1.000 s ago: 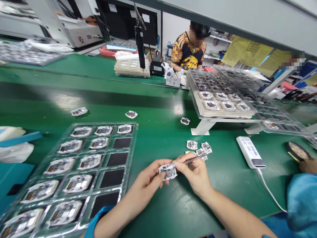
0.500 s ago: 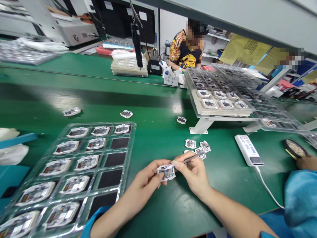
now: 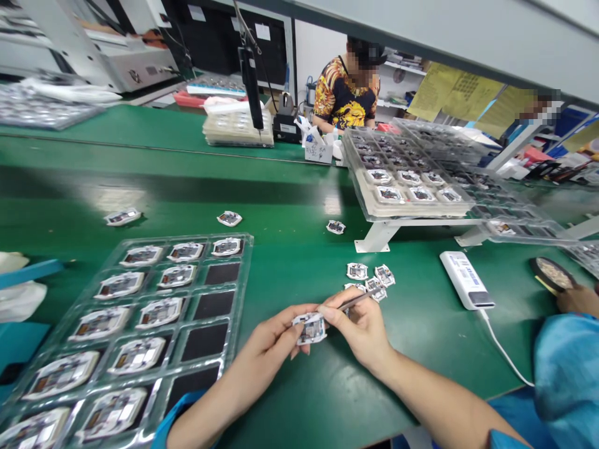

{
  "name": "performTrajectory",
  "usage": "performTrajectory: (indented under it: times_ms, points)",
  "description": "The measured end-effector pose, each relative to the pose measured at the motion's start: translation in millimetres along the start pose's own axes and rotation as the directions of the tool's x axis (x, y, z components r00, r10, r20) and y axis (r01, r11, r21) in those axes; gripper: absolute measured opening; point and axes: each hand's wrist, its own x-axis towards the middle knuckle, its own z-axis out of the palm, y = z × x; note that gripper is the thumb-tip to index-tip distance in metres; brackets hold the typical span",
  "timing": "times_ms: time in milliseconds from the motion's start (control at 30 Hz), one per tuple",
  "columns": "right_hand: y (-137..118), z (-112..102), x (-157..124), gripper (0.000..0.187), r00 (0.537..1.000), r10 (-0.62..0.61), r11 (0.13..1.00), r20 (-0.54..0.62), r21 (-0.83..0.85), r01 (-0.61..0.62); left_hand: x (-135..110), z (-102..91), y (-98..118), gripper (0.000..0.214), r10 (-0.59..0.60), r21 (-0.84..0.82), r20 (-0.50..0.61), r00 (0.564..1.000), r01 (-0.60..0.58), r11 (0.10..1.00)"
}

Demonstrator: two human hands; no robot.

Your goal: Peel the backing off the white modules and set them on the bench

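My left hand (image 3: 276, 340) grips a small white electronic housing (image 3: 309, 329) by its left side, thumb on top. Its open face shows a circuit board and tiny parts. My right hand (image 3: 358, 327) is closed around slim grey metal tweezers (image 3: 362, 297), whose rear end sticks out to the upper right. The right thumb and index fingertip touch the housing's upper right edge; the tweezers' tips are hidden by the fingers. Just beyond the right hand lies a small group of similar white housings (image 3: 357, 270). To the left, a clear compartment tray (image 3: 248, 268) holds several more.
Single housings (image 3: 229, 218) lie farther back on the green bench (image 3: 281, 249). Stacked trays (image 3: 407, 206) rest on a white stand at right. A white corded device (image 3: 465, 280) sits near a neighbour's blue sleeve (image 3: 568, 368). An electric screwdriver (image 3: 251, 87) hangs behind; another person sits beyond.
The camera view has shifted slightly, moving the scene a little to the left. Both hands keep the housing and the tweezers in nearly the same pose.
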Motion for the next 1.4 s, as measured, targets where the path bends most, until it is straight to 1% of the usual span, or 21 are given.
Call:
performTrajectory:
  times_ms: [133,200,233,267,333,400,500,567,600,667,733,833,900,1000,1233,1333,1400]
  points:
    - [0,1,-1,0.015,1.0,0.001,1.0,-0.006,-0.01,-0.001,-1,4.8,2,0.036,-0.044,-0.107,-0.066,0.997,0.037,0.994]
    - [0,0,0,0.014,0.999,-0.044,0.999,-0.008,0.003,0.044,-2,6.4,3,0.035,-0.084,-0.209,-0.103,0.991,0.061,0.976]
    - [-1,-1,0,0.013,0.996,-0.092,0.996,-0.015,-0.001,0.092,-2,6.7,3,0.034,-0.105,-0.269,-0.113,0.988,0.072,0.961]
    - [-1,-2,1,0.011,0.988,-0.154,0.988,-0.027,-0.018,0.154,-2,6.8,4,0.034,-0.125,-0.327,-0.114,0.986,0.081,0.942]
    - [-2,-4,2,0.009,0.956,-0.291,0.953,-0.034,-0.096,0.286,-2,6.3,6,0.033,-0.151,-0.417,-0.101,0.983,0.096,0.904]
    - [-3,-5,2,0.012,0.919,-0.394,0.902,-0.003,-0.193,0.386,-2,5.7,7,0.032,-0.162,-0.46,-0.08,0.984,0.107,0.881]
    - [-3,-6,3,0.015,0.875,-0.481,0.83,0.063,-0.29,0.477,-3,5.4,8,0.032,-0.164,-0.463,-0.055,0.985,0.12,0.878]
    - [-3,-5,2,0.013,0.857,-0.512,0.803,0.059,-0.321,0.502,-4,6.0,8,0.031,-0.158,-0.453,-0.047,0.986,0.121,0.884]
    - [-3,-5,2,0.011,0.856,-0.515,0.801,0.038,-0.334,0.497,-5,6.4,7,0.03,-0.154,-0.447,-0.046,0.987,0.117,0.887]
    - [-3,-5,1,0.009,0.872,-0.49,0.817,-0.021,-0.36,0.451,-5,7.3,7,0.029,-0.141,-0.436,-0.048,0.989,0.106,0.894]
    - [-3,-5,0,0.006,0.903,-0.423,0.855,-0.068,-0.361,0.373,-5,8.4,7,0.027,-0.129,-0.429,-0.052,0.99,0.095,0.898]
    - [-3,-6,0,0.003,0.949,-0.305,0.924,-0.086,-0.27,0.272,-4,10.1,9,0.025,-0.125,-0.433,-0.061,0.99,0.087,0.897]
    - [-2,-6,-1,0.005,0.965,-0.251,0.953,-0.074,-0.192,0.233,-5,11.3,10,0.026,-0.123,-0.435,-0.078,0.989,0.077,0.897]
    - [-1,-4,-1,0.008,0.98,-0.186,0.975,-0.069,-0.138,0.175,-5,13.1,12,0.028,-0.118,-0.419,-0.105,0.987,0.064,0.906]
    - [-1,0,0,0.017,0.998,-0.035,0.998,-0.057,-0.062,0.032,-5,16.7,13,0.032,-0.108,-0.372,-0.094,0.99,0.066,0.926]
    - [-1,0,0,0.017,0.999,-0.035,0.999,-0.037,-0.042,0.033,-5,16.2,11,0.033,-0.111,-0.367,-0.103,0.988,0.067,0.928]
    - [-2,0,0,0.014,0.997,-0.078,0.996,-0.005,-0.051,0.078,-4,15.2,9,0.034,-0.122,-0.364,-0.111,0.986,0.074,0.929]
